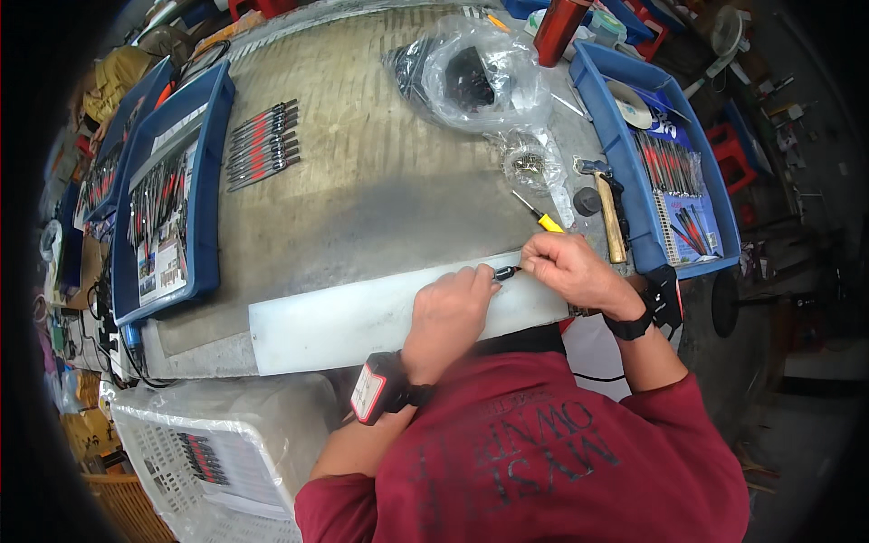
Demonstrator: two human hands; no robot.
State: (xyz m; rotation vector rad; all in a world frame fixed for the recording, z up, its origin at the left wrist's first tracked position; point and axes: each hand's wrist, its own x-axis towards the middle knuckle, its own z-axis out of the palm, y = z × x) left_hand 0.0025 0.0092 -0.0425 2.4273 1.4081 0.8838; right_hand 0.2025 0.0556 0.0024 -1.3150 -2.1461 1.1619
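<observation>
My left hand (450, 312) is closed around a short black pen-shaped piece (505, 272) with a shiny band, most of it hidden in the fingers. Close by on the right, my right hand (572, 270) has thumb and forefinger pinched together at the piece's far end. What lies between those fingertips is too small to make out. Both hands are over a long white board (326, 319) along the table's near edge. Just beyond the right hand lies a screwdriver with a yellow handle (549, 222).
A row of red-and-black pen-shaped pieces (262, 147) lies at the table's far left. Blue trays (210, 195) (625, 181) hold similar pieces. A hammer (611, 217), a round black lid (587, 201) and clear plastic bags (534, 100) are on the right. Below left stands a white basket (262, 434).
</observation>
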